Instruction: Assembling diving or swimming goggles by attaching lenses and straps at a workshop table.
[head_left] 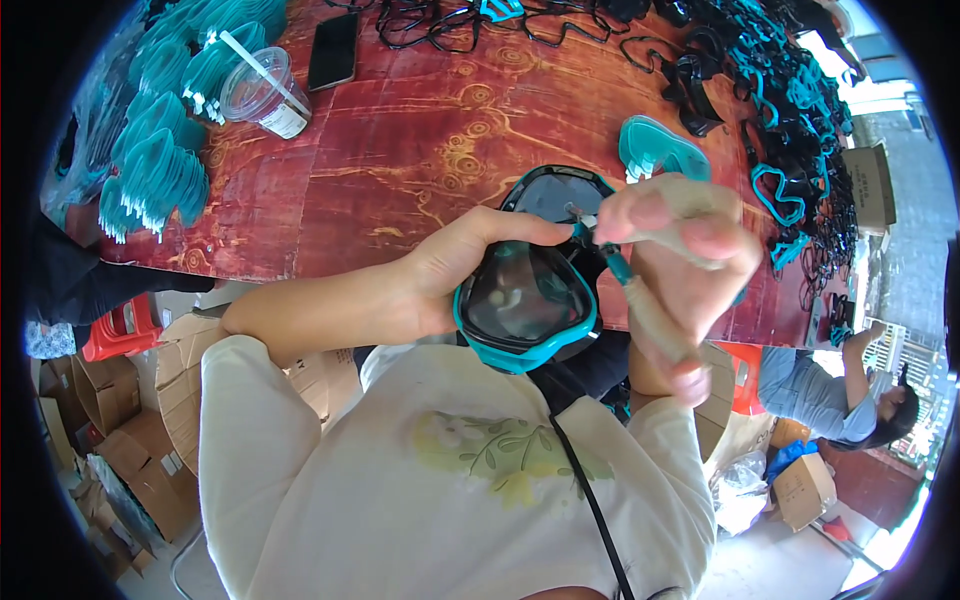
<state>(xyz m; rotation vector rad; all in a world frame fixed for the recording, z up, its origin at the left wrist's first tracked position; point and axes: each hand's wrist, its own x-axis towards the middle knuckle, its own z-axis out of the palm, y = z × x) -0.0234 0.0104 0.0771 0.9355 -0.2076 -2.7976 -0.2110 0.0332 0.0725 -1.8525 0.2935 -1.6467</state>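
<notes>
A diving mask (525,350) with two dark lenses and a black and teal frame is tilted in front of my chest, at the table's near edge. My left hand (460,260) grips it from the left, with the thumb lying across the middle between the lenses. My right hand (690,250) is at the mask's right side, blurred by motion. Its fingers are curled, their tips at the middle of the frame beside a small pale bit that I cannot make out. A teal piece (617,265) shows just below these fingertips.
Stacks of teal lens-shaped pieces (150,180), a plastic cup (265,95) with a straw and a phone (333,52) lie at the left. A teal piece (660,150) sits beyond my right hand. Black and teal frames (800,150) are heaped at the right. Another person (840,390) sits at right.
</notes>
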